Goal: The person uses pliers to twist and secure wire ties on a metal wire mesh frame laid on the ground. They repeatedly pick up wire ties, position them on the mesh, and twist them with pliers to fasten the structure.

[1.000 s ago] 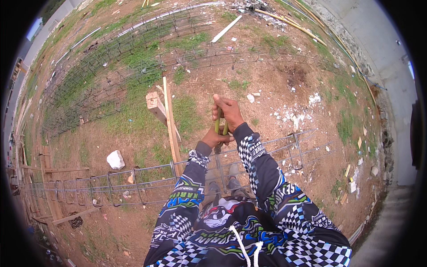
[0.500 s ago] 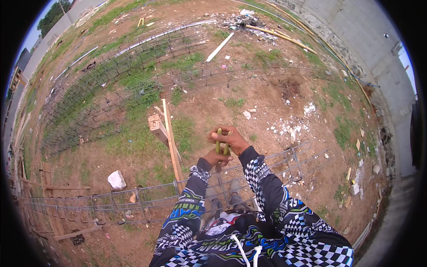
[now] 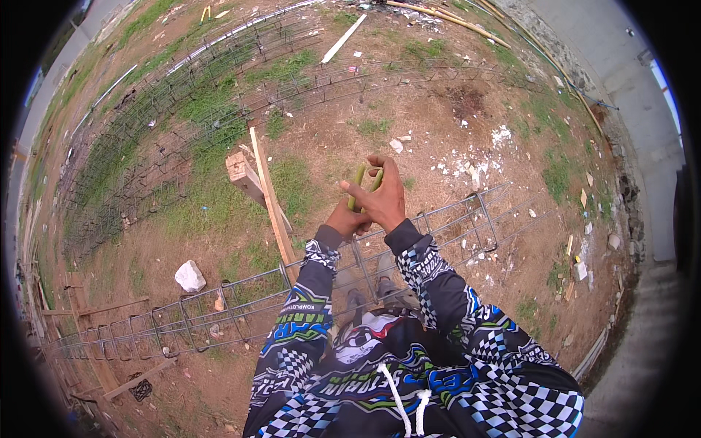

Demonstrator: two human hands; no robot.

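Observation:
A pair of pliers with green handles [image 3: 358, 179] stands between my hands above the rebar cage, its handle ends pointing away from me. My left hand [image 3: 346, 220] is closed around the lower part of the pliers. Against the handles lies my right hand [image 3: 387, 198], its thumb across the left handle and its fingers curled around the right one. The jaws are hidden by my hands. Below my forearms runs a long rebar cage [image 3: 257, 285] of bars and square stirrups, reaching from far left to the right.
A wooden post [image 3: 244, 177] with a leaning plank [image 3: 272, 197] supports the cage at left of centre. A white stone [image 3: 190, 277] lies beside the cage. More rebar cages [image 3: 157, 139] rest on the grass behind. A concrete wall [image 3: 621, 80] borders the right.
Both hands and the pliers sit higher in the picture, as the view has tilted down. My right hand has come closer to my left, its thumb now across the left handle.

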